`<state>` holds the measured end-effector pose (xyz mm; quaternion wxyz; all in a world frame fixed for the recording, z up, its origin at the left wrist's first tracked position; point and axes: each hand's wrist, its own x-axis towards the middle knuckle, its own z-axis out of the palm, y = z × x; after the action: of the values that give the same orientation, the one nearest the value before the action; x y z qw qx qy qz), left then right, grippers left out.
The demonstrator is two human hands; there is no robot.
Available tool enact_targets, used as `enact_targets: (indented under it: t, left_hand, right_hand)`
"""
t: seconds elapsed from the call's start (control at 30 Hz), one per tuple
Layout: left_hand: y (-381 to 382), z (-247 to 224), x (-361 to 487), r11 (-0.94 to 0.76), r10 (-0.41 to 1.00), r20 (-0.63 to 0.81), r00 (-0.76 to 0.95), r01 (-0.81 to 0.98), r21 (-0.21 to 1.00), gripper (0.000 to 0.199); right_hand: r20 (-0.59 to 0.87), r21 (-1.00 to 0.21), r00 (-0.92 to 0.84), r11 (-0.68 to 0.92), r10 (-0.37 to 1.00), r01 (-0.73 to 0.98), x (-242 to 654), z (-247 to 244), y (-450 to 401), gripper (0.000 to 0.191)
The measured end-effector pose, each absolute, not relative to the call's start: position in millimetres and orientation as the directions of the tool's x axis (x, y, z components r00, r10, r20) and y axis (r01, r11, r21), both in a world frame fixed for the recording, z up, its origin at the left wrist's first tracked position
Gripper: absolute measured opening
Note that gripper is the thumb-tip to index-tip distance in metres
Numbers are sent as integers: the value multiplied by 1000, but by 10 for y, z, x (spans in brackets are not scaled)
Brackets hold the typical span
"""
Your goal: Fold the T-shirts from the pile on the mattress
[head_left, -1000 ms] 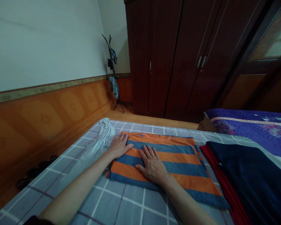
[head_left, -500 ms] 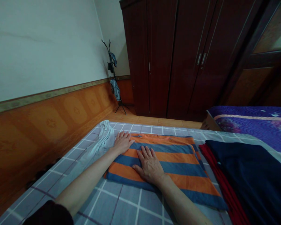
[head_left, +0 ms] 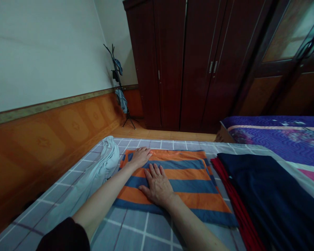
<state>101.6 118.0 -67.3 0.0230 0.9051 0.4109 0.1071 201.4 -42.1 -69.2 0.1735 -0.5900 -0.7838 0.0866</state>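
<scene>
A folded garment with orange and blue stripes (head_left: pixel 191 186) lies flat on the grey checked bed sheet (head_left: pixel 132 226). My left hand (head_left: pixel 140 157) rests flat on its far left part, fingers pointing right and apart from any grip. Spread across the stripes left of the middle is my right hand (head_left: pixel 158 184), palm down, thumb out to the left. Neither hand grips the cloth. The palms hide the fabric under them.
Left of the striped garment lies a crumpled pale cloth (head_left: pixel 104 162). To the right are folded dark blue cloth (head_left: pixel 264 184) and red cloth (head_left: pixel 231 195). Beyond the bed stand a coat rack (head_left: pixel 118 75), a dark wardrobe (head_left: pixel 170 69) and a purple-covered bed (head_left: pixel 272 134).
My left hand has slid a little to the right over the striped garment. My right hand stays at about the same place on it. The view has turned slightly right.
</scene>
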Motion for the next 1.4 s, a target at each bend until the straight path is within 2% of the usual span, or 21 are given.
enact_targets:
  t: [0.2,0.33,0.5,0.7,0.9,1.2,1.4]
  left_hand:
    - [1369,-679,1135,-571,818,223,531,796,200,13]
    - [1395,-656,1208,-546,832,252,494,810,215,16]
    - [1237,-556,1508,-696,717,264,645,683,223,18]
    - [1054,-523,2206,-830,548,210,810,494,259,27]
    - [1066,-564,2684,-864,478,132,868,438,247,17]
    - [1023,-483,2833,-907,333,27,942,313,282,16]
    - [977,-493,2902,-907,308,30,951,283,312,17]
  right_hand:
    - [163,-362,-244,288,956,887,2020,-688,-423,75]
    - [145,-380,-247,285,958,880,2021,-657,-432,77]
    - [139,-391,-250,286,958,875,2021,-640,-437,74]
    - [210,-406,-271,336,939,850,2037,-647,-446,72]
    - [265,-376,-331,413,906,829,2069,-655,-448,59]
    - [333,-391,-326,444,885,806,2062,-685,-448,61]
    - [293,-393,-350,446,890,804,2080,-678,-442,62]
